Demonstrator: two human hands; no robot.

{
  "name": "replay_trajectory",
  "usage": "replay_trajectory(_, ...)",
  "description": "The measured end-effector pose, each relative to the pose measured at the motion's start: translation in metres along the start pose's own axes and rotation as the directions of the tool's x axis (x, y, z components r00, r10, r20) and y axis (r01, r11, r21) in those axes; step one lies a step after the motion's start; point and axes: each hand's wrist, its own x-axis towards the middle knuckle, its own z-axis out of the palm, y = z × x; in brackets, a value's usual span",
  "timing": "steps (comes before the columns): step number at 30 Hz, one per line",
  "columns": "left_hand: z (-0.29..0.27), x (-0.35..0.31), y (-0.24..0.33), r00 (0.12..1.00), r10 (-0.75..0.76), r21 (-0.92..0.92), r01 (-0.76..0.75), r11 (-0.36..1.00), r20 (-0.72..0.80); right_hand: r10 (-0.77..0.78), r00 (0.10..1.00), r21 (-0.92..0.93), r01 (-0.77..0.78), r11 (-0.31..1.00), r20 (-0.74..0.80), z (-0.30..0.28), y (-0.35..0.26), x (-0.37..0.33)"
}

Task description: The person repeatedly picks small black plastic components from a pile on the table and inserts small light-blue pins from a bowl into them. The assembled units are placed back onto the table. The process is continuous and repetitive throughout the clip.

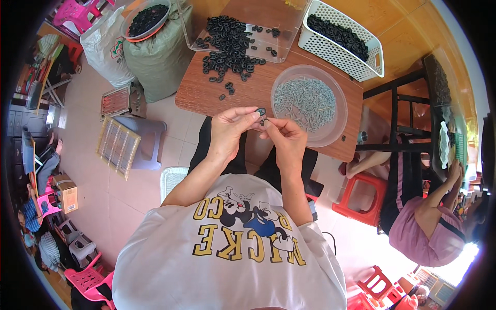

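Above the near edge of the brown table (pixel 194 93), my left hand (pixel 227 132) pinches a small black oval plastic piece (pixel 261 111) between thumb and fingertips. Just beside it, the fingertips of my right hand (pixel 288 140) are closed on something small, partly dark and thin, which I cannot make out. The two hands almost meet. Right behind my right hand stands a round translucent basin (pixel 341 121) holding many silvery screws (pixel 305 101). A heap of similar black pieces (pixel 227 44) spills out of a clear plastic bin (pixel 284 44) onto the table.
A white perforated basket (pixel 380 64) of black parts stands at the far right. Sacks (pixel 155 67) and a bowl of black pieces (pixel 147 23) are at the left, near a grey stool (pixel 147 142). Another person (pixel 423 227) works on the right beside a red stool (pixel 361 199).
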Motion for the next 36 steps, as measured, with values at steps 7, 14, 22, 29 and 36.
replay_trajectory(7, 0.000, -0.003, -0.001, 0.996, 0.085, 0.061, -0.085, 0.994, 0.016, 0.004, 1.000, -0.006, -0.005, 1.000, -0.011, 0.000, 0.002, -0.003)
replay_trajectory(14, -0.003, -0.003, -0.001, 0.998, 0.029, -0.050, -0.026, 0.998, 0.055, -0.029, 0.999, -0.016, 0.029, 0.999, -0.026, -0.003, 0.002, -0.003)
replay_trajectory(22, -0.004, -0.004, 0.005, 0.994, 0.019, -0.047, -0.014, 0.999, 0.104, -0.004, 1.000, -0.087, 0.004, 0.996, 0.000, 0.001, -0.006, -0.007)
replay_trajectory(29, -0.009, -0.005, 0.005, 0.987, 0.067, 0.082, -0.079, 0.993, 0.145, -0.006, 1.000, -0.114, 0.008, 0.993, 0.015, 0.000, -0.002, -0.007)
replay_trajectory(36, -0.006, -0.010, 0.007, 0.983, 0.080, 0.294, -0.126, 0.947, 0.163, 0.009, 1.000, -0.072, -0.009, 0.997, -0.006, -0.001, 0.004, -0.007)
